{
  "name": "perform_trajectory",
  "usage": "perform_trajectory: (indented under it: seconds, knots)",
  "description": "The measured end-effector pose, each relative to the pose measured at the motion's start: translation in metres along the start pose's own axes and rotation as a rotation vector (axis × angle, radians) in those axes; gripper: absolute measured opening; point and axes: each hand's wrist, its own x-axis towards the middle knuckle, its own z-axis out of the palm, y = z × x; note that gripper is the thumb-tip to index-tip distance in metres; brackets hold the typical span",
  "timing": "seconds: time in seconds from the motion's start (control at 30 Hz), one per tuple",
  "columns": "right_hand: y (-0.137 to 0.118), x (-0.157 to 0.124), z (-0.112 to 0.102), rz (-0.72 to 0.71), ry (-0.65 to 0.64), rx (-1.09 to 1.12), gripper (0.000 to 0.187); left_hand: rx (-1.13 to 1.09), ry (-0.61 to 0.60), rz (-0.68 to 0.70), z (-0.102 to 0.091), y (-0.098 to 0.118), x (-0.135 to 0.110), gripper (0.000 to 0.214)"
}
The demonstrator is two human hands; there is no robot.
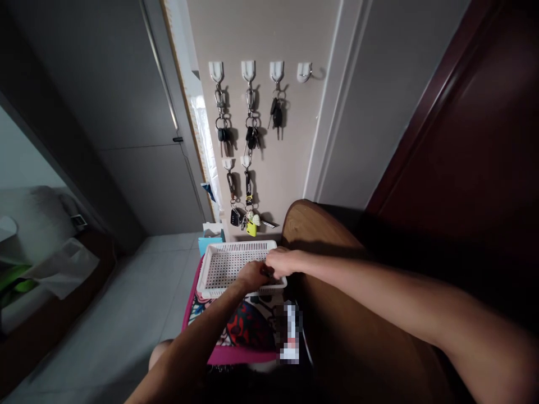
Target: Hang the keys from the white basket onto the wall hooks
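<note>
My left hand (251, 276) and my right hand (279, 262) are close together over the right end of a shallow white plastic basket (209, 269). Both have their fingers closed. Between them shows a small dark item with a reddish part (266, 271), mostly covered by the fingers, so its kind is unclear. The basket's perforated floor is visible to the left of my hands. Under it is a pink-edged surface with a colourful pattern (250, 325).
Several white wall hooks (248, 70) carry bunches of keys (251, 137); the top right hook (304, 72) holds none. A yellow key charm (251, 228) hangs just above the basket. A wooden board with a rounded top (307, 221) stands at the right. A blue box (207, 244) is behind the basket.
</note>
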Motion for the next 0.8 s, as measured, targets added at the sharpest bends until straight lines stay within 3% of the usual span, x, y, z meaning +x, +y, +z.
perform_trajectory:
  seconds: [0.1,0.47,0.63,0.8]
  knots:
    - [-0.008,-0.001,0.003,0.007,-0.040,-0.029,0.024,0.004,0.003,0.014,0.000,-0.003,0.000,0.027]
    - [-0.018,-0.001,0.012,0.090,0.092,0.015,0.024,-0.070,0.041,0.039,0.001,-0.008,0.002,0.029]
    - [-0.003,0.005,0.005,0.108,0.145,0.122,0.020,-0.491,0.073,-0.038,-0.006,-0.008,0.000,0.021]
    - [0.012,0.008,-0.014,0.229,0.332,0.204,0.022,-0.938,0.178,-0.062,-0.020,-0.007,-0.002,0.022]
